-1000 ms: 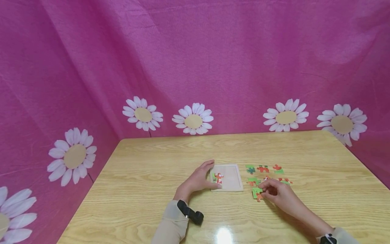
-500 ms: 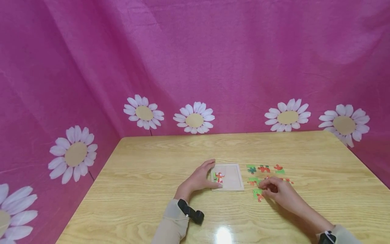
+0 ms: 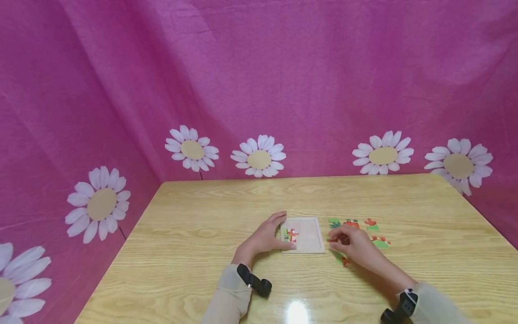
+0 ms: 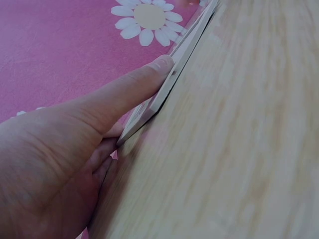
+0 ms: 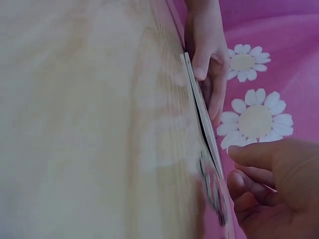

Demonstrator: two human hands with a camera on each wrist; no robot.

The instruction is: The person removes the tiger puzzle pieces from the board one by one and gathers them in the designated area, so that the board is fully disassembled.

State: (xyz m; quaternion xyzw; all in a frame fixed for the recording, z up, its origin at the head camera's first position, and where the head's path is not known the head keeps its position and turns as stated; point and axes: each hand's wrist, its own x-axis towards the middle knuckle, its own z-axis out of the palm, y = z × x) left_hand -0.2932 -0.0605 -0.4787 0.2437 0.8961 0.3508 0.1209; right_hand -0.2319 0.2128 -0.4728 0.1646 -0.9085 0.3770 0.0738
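Note:
A small square puzzle tray [image 3: 309, 236] with a pale wooden rim lies on the table, an orange-and-white animal picture in its left part. My left hand [image 3: 263, 236] holds the tray's left edge, its thumb [image 4: 144, 79] over the near rim. To the tray's right my right hand [image 3: 356, 247] reaches over the loose puzzle pieces, thumb and fingers curved toward each other. In the right wrist view no piece shows clearly between the right hand's fingertips [image 5: 237, 184]. That hand covers some pieces in the head view, so whether it pinches one is hidden.
Loose green-and-orange puzzle pieces lie right of the tray: one at the back right [image 3: 371, 224], another puzzle piece [image 3: 380, 243] below it, more partly under the hand. The wood-grain table [image 3: 202, 216] ends at a pink curtain [image 3: 315, 90] with daisies.
My right hand has shifted left toward the tray, uncovering the right-hand piece and covering those on the left. My left hand and the tray stay put.

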